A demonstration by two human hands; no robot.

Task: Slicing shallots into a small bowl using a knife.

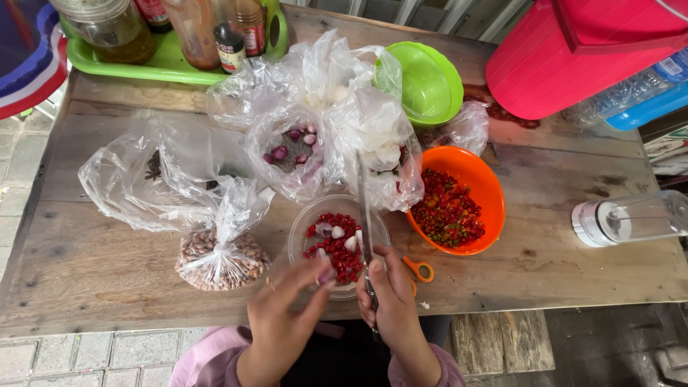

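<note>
Knife (364, 215): long axis near-vertical, blade tip away from person, over glass bowl (304, 229)
Right hand (387, 297): gripping knife handle
Left hand (287, 301): pinching small shallot (326, 274)

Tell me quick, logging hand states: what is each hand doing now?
Left hand: closed on a small purple shallot.
Right hand: closed on a knife.

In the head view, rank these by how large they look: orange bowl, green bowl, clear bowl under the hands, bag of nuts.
1. orange bowl
2. clear bowl and bag of nuts: too alike to rank
The green bowl is partly hidden by plastic and farther off, so its place is unsure.
</note>
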